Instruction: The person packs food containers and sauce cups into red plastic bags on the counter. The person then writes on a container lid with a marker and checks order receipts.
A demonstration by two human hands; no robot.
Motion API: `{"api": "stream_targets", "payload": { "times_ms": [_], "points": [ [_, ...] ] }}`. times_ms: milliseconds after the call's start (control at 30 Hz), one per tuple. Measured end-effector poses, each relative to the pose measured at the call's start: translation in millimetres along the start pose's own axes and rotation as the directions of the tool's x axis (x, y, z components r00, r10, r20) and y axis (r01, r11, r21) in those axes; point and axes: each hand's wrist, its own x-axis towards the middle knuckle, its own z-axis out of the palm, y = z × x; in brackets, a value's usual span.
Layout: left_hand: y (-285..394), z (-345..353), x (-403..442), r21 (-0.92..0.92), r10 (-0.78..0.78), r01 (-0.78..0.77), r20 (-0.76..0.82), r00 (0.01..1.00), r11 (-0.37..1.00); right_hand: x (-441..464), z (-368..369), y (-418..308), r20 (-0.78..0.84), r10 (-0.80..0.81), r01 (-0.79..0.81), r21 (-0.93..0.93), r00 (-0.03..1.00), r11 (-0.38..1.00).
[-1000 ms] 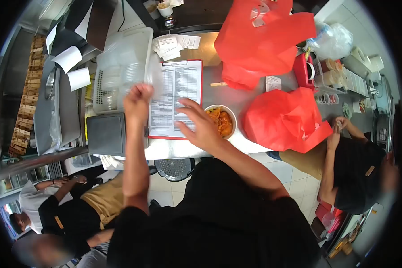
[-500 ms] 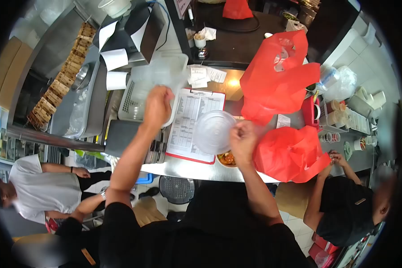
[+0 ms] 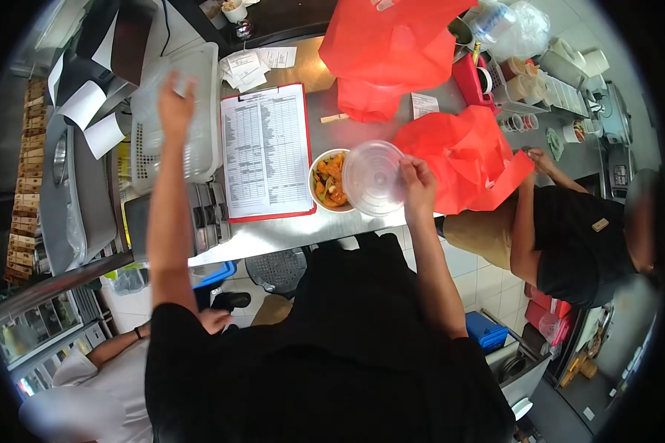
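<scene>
My right hand [image 3: 420, 186] pinches the rim of a round clear plastic lid [image 3: 375, 179]. The lid hangs beside a round takeaway bowl [image 3: 312, 193] and overlaps its right side. Orange and green food [image 3: 330, 179] shows inside the bowl. My left hand [image 3: 176, 105] reaches over a white plastic basket [image 3: 213, 111] holding clear plastic lids or containers. Its fingers are a little blurred but look apart, with nothing visible in them. A red clipboard with a printed sheet [image 3: 266, 151] lies between the basket and the bowl.
Two red carrier bags, a far one [image 3: 384, 52] and a near one [image 3: 458, 159], stand on the right of the counter. Paper slips [image 3: 245, 68] lie behind the clipboard. A co-worker [image 3: 576, 244] at right touches the near bag; another person [image 3: 103, 369] is at lower left.
My view has shifted, so the counter things appear further left and higher. The lid has moved right relative to the bowl, uncovering more food. My left hand has reached further over the basket.
</scene>
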Motion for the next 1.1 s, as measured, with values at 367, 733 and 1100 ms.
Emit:
{"api": "stream_targets", "payload": {
  "times_ms": [367,733,1100],
  "points": [
    [178.3,-9.1,-277.7,-0.459,-0.433,0.883,0.778,0.455,0.102,44.3,73.9,60.0,0.317,-0.114,0.22,-0.322,0.941,0.921],
    [218.2,4.1,-295.9,-0.521,-0.519,0.819,0.643,0.563,0.242,2.7,58.0,37.6,0.522,-0.44,0.665,-0.689,0.731,0.288],
    [204.5,24.4,-314.3,-0.476,-0.567,0.769,0.521,0.638,0.428,-17.9,72.2,35.1,0.54,-0.353,0.616,-0.773,0.764,0.15]
  ]
}}
